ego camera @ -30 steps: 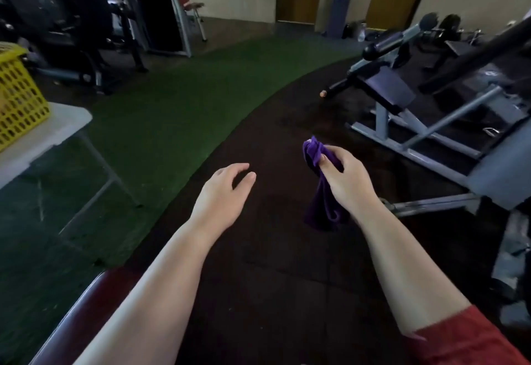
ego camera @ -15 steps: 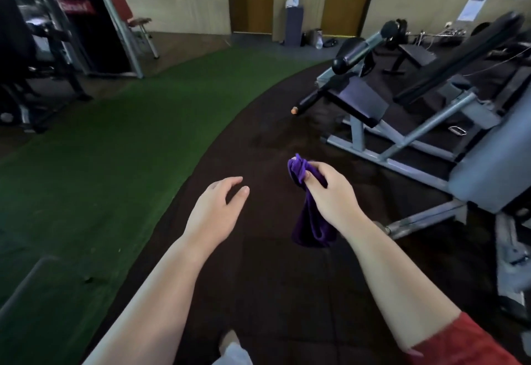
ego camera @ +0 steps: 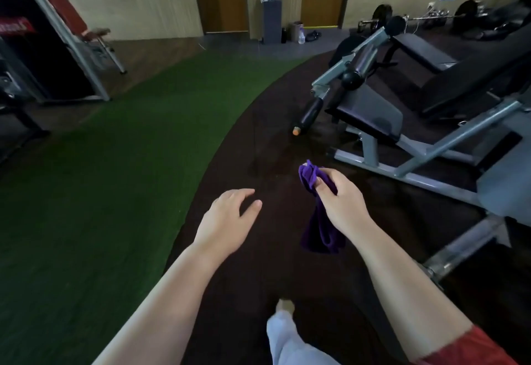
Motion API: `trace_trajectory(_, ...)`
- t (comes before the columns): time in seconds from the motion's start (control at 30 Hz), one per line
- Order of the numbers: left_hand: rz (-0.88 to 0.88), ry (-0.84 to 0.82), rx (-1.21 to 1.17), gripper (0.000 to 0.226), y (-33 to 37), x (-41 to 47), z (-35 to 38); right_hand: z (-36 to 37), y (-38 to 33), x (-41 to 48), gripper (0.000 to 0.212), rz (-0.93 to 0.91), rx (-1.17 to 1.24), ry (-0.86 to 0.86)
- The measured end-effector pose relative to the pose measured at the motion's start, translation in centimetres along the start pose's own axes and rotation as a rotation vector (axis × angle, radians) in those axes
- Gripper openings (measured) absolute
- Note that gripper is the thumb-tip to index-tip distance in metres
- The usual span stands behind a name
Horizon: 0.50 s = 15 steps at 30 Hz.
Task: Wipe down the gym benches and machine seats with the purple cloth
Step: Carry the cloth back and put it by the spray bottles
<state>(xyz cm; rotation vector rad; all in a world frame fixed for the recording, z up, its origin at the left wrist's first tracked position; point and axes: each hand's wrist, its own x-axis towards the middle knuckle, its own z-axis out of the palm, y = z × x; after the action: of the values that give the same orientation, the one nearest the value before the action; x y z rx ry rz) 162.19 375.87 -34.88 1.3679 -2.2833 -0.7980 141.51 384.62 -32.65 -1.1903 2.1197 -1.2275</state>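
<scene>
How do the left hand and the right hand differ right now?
The right hand grips the purple cloth; the left hand holds nothing. The right hand's fingers curl round the cloth; the left hand's lie relaxed, apart. The right hand is nearer the bench. Both are bare, held out over the dark floor.

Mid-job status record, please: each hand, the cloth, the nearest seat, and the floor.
left hand: open, holds nothing, out over the floor
right hand: grips the cloth by its bunched top
cloth: purple, hangs below the right hand, touches no pad
seat: black pad on a grey-framed machine, ahead to the right, apart from both hands
bench: black, behind the seat
floor: dark rubber underfoot, green turf to the left
wiping: no contact at this moment
</scene>
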Motion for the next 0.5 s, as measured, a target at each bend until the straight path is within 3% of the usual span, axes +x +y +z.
trace_trajectory(0.5, -0.039, 0.059, 0.010, 0.042, -6.1, 48.4, -5.1, 12.1, -5.6, 48.0, 0.025, -0.086, -0.025, -0.068)
